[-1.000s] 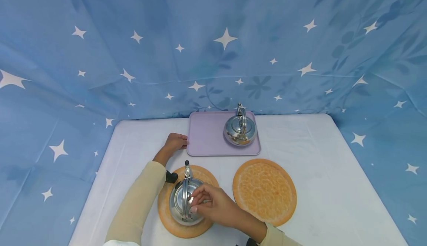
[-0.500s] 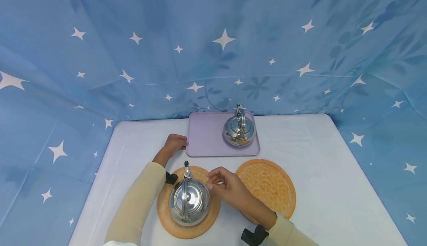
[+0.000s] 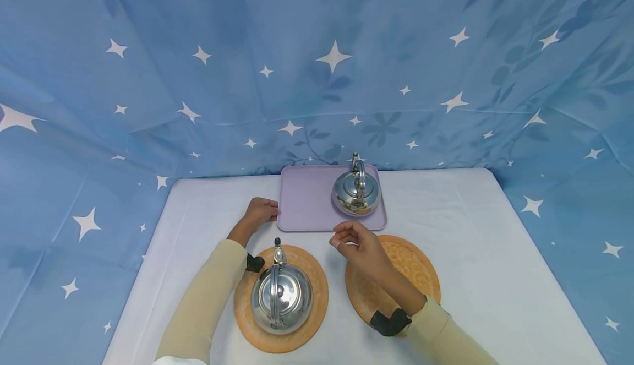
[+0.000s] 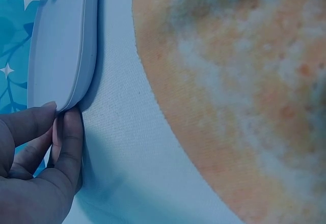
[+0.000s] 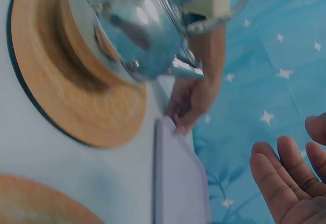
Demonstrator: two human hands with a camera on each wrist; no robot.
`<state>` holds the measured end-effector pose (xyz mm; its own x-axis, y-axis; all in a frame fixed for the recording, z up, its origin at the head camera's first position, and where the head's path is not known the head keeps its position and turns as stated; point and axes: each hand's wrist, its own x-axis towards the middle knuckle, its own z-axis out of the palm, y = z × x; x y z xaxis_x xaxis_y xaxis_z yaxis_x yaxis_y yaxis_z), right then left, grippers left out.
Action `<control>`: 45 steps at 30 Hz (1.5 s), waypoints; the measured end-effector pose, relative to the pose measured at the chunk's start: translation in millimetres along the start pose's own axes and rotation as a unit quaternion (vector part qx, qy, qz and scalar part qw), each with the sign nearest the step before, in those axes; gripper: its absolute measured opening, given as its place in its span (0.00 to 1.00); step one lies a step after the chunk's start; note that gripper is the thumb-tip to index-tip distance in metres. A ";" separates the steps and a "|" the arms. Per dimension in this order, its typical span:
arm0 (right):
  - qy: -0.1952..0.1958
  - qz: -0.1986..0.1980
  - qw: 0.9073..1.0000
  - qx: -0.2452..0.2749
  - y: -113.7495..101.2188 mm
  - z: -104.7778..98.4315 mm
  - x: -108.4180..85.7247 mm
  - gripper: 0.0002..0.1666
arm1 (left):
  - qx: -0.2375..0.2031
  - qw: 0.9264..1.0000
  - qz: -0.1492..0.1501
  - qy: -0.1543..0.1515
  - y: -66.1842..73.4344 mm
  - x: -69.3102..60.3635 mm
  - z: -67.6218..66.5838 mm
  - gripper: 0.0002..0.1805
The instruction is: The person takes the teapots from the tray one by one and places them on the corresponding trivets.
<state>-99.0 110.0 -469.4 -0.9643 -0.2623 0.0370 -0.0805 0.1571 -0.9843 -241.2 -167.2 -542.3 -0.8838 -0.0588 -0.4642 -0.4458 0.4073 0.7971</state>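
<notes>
A lilac tray (image 3: 307, 200) lies at the back of the table. At its left edge my left hand (image 3: 261, 211) pinches the rim; the left wrist view shows the thumb on top and fingers (image 4: 71, 142) at the underside of the corner. My right hand (image 3: 361, 246), fingers loosely bent and holding nothing, hovers between the tray and the right round mat. One shiny metal kettle (image 3: 346, 202) stands on the tray's right half. Another metal kettle (image 3: 292, 315) stands on the left round orange mat (image 3: 317, 310), its handle upright and spout pointing away.
The right round orange mat (image 3: 426, 277) lies flat, partly covered by my right forearm. White cloth (image 3: 485, 255) covers the table. A blue curtain with stars (image 3: 228, 90) hangs behind it and at both sides.
My right hand has moved away from the near kettle's handle, rightward and farther back toward the tray. My left hand, the tray and both kettles stay in place.
</notes>
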 end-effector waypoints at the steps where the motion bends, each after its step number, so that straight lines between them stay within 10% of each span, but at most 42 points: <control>1: 0.006 -0.004 1.000 -0.002 1.0 -3.4 2.1 0.15 | -0.001 1.000 0.000 0.000 0.1 -0.1 0.1 0.14; 13: 0.036 -0.050 0.998 -0.006 16.2 -38.8 21.0 0.17 | 0.001 1.000 0.004 0.001 0.1 -1.6 0.2 0.13; 32: 0.133 -0.010 0.989 -0.061 -19.1 -65.7 40.6 0.16 | 0.001 1.000 -0.003 0.002 -1.4 0.9 0.6 0.14; 45: 0.162 0.007 0.986 -0.035 -0.1 -75.9 69.4 0.20 | 0.006 1.000 -0.008 -0.002 -0.4 0.1 0.0 0.15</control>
<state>-185.1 164.0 -453.6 -0.9945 0.0567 0.0882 -0.0733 0.2260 -0.9714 -241.2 -167.4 -542.7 -0.8762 -0.0609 -0.4780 -0.4573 0.4179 0.7850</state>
